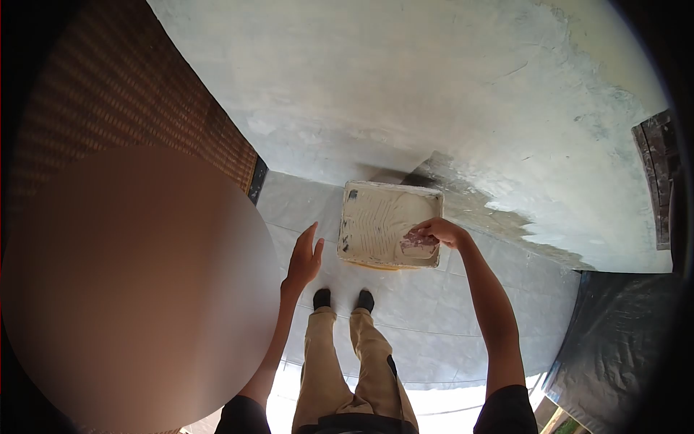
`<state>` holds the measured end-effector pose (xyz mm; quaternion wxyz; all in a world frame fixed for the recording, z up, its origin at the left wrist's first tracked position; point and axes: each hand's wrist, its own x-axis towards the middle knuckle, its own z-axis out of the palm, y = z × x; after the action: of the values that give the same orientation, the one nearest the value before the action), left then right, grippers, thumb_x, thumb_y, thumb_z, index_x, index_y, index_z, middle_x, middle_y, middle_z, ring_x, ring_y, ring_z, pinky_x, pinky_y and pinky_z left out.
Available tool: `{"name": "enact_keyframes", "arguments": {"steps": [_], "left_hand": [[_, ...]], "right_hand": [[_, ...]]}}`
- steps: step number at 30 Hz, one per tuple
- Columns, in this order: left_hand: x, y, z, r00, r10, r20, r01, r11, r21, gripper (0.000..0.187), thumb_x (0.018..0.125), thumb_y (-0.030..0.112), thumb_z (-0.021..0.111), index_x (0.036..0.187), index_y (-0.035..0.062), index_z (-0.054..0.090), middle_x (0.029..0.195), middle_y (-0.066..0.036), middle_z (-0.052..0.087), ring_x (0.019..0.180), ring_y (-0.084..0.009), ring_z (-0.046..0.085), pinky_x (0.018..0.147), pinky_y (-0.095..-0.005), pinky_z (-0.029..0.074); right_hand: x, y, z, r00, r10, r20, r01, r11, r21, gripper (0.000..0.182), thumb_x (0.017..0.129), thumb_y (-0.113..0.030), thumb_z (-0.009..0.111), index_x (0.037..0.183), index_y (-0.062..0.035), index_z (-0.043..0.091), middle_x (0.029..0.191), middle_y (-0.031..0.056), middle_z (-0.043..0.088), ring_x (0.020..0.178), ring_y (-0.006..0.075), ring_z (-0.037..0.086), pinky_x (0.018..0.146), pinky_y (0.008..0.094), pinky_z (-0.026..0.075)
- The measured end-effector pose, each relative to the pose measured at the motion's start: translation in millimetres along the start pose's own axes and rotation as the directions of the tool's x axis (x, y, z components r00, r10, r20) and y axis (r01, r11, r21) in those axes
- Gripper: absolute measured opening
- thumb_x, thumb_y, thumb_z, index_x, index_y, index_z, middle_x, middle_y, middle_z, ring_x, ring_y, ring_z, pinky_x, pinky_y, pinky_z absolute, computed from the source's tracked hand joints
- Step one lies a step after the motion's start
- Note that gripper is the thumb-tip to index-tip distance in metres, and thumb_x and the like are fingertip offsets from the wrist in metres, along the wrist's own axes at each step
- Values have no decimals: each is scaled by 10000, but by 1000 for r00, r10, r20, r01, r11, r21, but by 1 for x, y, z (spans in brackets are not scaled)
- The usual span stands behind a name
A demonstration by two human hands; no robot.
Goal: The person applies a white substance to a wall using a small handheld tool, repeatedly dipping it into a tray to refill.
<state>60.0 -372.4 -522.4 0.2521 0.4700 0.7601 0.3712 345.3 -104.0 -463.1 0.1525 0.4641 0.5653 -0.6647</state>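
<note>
A shallow paint tray point(372, 228) with a ribbed bed, coated in cream-white paint, stands in front of me near the foot of the wall. Over its near right corner, my right hand point(442, 232) is closed on a flat reddish piece smeared with pale paint point(419, 242); its exact kind I cannot tell. My left hand point(306, 259) hangs left of the tray, apart from it, fingers stretched out and holding nothing.
A wall point(405, 87) with patchy whitish coating rises ahead, bare grey showing low on the right. Grey sheeting point(426, 318) covers the floor under my feet point(365, 299). Brown woven matting point(137, 94) stands at left, black plastic sheeting point(614, 340) at right. A blurred disc hides the lower left.
</note>
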Motion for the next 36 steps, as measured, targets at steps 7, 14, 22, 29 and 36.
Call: {"name": "enact_keyframes", "arguments": {"steps": [7, 14, 22, 29, 36], "left_hand": [[104, 109, -113, 955, 266, -129, -264, 964, 38, 499, 1040, 273, 485, 1473, 35, 414, 1437, -211, 494, 1350, -351, 452, 1129, -435, 363], [165, 259, -219, 821, 531, -209, -526, 846, 86, 497, 1041, 271, 484, 1471, 32, 418, 1445, -210, 493, 1360, -344, 448, 1135, -429, 358], [201, 425, -302, 629, 721, -290, -710, 685, 162, 498, 1052, 270, 465, 1487, 38, 396, 1477, -196, 462, 1379, -339, 429, 1141, -427, 349], [233, 558, -341, 407, 839, -362, -827, 506, 245, 488, 1046, 270, 470, 1477, 50, 405, 1478, -185, 461, 1376, -333, 430, 1139, -425, 354], [256, 646, -369, 198, 889, -412, -873, 351, 338, 469, 1038, 252, 481, 1455, 44, 419, 1461, -179, 476, 1361, -333, 445, 1128, -422, 371]], "right_hand": [[-118, -75, -21, 930, -331, -159, 367, 834, 413, 378, 986, -50, 544, 1343, 75, 551, 1302, 158, 632, 1157, 200, 632, 1009, 319, 517], [-257, -194, -35, 684, -609, -402, 726, 512, 460, 457, 1000, -61, 509, 1412, 120, 431, 1342, 176, 593, 1190, 227, 621, 1023, 332, 510], [-392, -308, -55, 351, -699, -623, 936, 257, 239, 332, 976, -125, 606, 1289, -14, 583, 1054, -7, 663, 893, 84, 622, 796, 252, 488], [-488, -415, -76, 53, -726, -686, 988, 136, -67, 294, 962, -153, 642, 1247, -85, 621, 1043, -13, 688, 926, 78, 635, 823, 261, 470], [-539, -514, -95, -503, -648, -572, 797, -91, -597, 258, 963, -135, 636, 1197, -32, 666, 1015, 28, 712, 903, 103, 651, 826, 256, 497]]}}
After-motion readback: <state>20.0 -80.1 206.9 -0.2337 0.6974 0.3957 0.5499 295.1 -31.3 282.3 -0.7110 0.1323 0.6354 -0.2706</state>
